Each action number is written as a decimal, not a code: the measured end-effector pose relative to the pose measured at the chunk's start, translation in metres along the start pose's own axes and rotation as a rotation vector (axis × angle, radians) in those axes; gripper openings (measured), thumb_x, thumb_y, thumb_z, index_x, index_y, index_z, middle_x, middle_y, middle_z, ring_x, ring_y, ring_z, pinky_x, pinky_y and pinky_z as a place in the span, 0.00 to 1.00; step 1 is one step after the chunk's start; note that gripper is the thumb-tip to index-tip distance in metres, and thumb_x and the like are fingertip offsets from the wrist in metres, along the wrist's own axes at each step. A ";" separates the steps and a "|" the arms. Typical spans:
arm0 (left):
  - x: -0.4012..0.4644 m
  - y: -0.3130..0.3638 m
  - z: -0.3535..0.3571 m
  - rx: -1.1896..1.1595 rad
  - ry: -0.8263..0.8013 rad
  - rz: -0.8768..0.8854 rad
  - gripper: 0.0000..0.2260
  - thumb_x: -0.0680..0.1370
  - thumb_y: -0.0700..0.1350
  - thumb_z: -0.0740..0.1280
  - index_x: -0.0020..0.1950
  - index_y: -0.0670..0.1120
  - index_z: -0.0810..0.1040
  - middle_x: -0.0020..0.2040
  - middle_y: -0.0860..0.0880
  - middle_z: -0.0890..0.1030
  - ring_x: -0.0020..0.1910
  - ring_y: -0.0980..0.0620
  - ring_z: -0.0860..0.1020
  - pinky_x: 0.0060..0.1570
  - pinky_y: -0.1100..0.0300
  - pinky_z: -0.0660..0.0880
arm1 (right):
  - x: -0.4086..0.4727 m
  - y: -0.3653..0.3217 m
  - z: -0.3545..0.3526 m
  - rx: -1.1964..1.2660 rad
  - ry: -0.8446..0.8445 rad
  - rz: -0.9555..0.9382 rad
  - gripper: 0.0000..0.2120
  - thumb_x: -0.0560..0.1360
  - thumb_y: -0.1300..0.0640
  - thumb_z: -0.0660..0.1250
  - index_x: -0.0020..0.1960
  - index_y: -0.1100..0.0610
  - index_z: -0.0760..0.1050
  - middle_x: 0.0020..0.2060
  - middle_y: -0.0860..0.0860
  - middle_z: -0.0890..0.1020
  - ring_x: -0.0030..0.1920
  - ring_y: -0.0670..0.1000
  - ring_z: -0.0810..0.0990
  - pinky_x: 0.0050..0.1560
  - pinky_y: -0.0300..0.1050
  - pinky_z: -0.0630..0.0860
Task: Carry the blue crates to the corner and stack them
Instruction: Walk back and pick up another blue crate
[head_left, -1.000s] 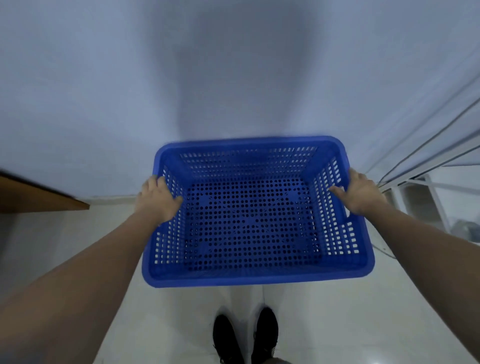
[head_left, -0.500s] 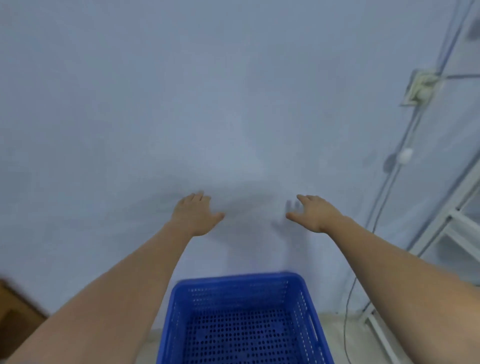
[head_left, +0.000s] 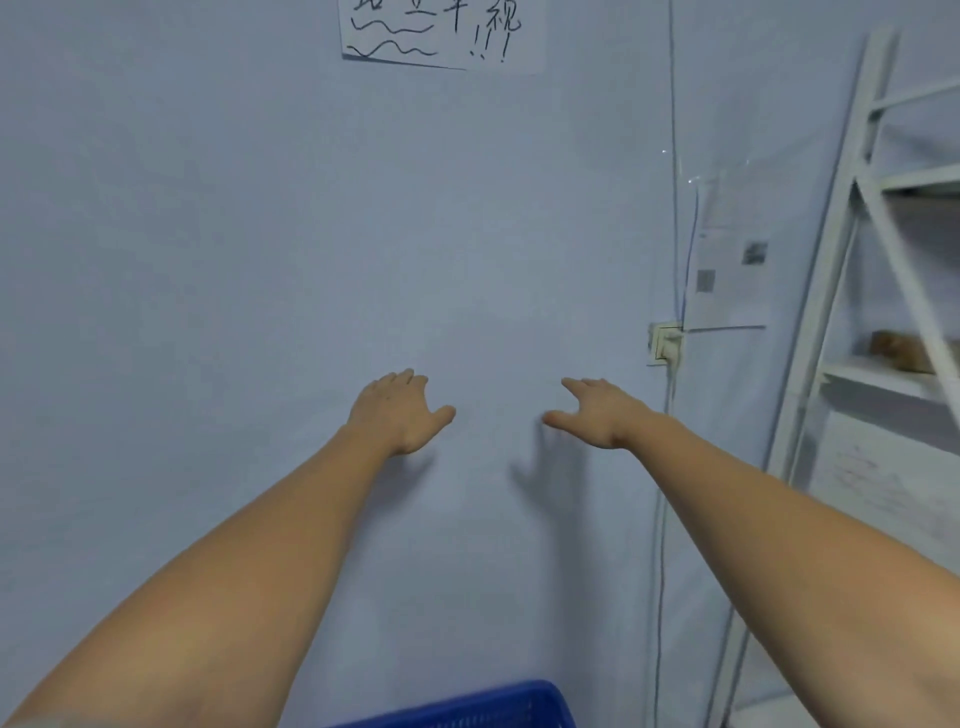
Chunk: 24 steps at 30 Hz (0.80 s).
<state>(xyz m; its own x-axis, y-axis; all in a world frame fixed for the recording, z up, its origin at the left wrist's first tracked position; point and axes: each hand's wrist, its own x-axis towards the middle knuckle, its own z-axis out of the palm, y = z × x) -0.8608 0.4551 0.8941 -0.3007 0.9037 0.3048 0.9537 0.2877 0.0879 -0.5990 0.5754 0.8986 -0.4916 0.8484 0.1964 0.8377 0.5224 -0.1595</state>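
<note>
Only the far rim of a blue perforated crate (head_left: 467, 706) shows at the bottom edge of the view, close to the pale blue wall. Both my arms reach forward above it. My left hand (head_left: 397, 410) is held out with relaxed, spread fingers and holds nothing. My right hand (head_left: 597, 413) is held out the same way, fingers straight, empty. Both hands are well above the crate and apart from it.
A white metal shelf rack (head_left: 852, 291) stands at the right with a brown object (head_left: 898, 351) on one shelf. A wall socket (head_left: 665, 343) with cables running down is beside it. A handwritten paper sign (head_left: 441, 31) hangs high on the wall.
One second ago both hands gripped the crate's side rims. They have let go and risen, and the view has tilted up so the crate has slid to the bottom edge.
</note>
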 end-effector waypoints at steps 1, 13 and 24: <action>0.001 0.007 0.001 -0.006 -0.003 0.020 0.37 0.79 0.67 0.55 0.82 0.46 0.58 0.82 0.46 0.57 0.80 0.45 0.57 0.78 0.48 0.55 | -0.007 0.005 -0.003 -0.004 0.000 0.018 0.43 0.74 0.30 0.57 0.81 0.52 0.53 0.80 0.54 0.60 0.79 0.57 0.56 0.76 0.58 0.58; -0.002 0.150 0.025 -0.158 -0.070 0.578 0.35 0.79 0.66 0.56 0.80 0.45 0.61 0.80 0.45 0.62 0.78 0.45 0.61 0.76 0.49 0.57 | -0.184 0.091 -0.031 -0.137 0.043 0.575 0.43 0.75 0.31 0.57 0.81 0.54 0.53 0.79 0.57 0.61 0.78 0.58 0.59 0.76 0.57 0.59; -0.166 0.298 -0.003 -0.359 -0.145 1.091 0.34 0.77 0.66 0.58 0.76 0.46 0.69 0.75 0.45 0.71 0.73 0.42 0.68 0.71 0.48 0.65 | -0.499 0.059 -0.093 -0.223 0.124 1.213 0.45 0.73 0.29 0.58 0.82 0.52 0.51 0.79 0.54 0.61 0.78 0.57 0.60 0.74 0.56 0.63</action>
<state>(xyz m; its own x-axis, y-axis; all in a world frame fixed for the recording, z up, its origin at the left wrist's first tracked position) -0.5270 0.3895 0.8726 0.7080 0.6506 0.2747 0.6470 -0.7534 0.1169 -0.2822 0.1744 0.8809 0.6453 0.7529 0.1291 0.7636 -0.6311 -0.1364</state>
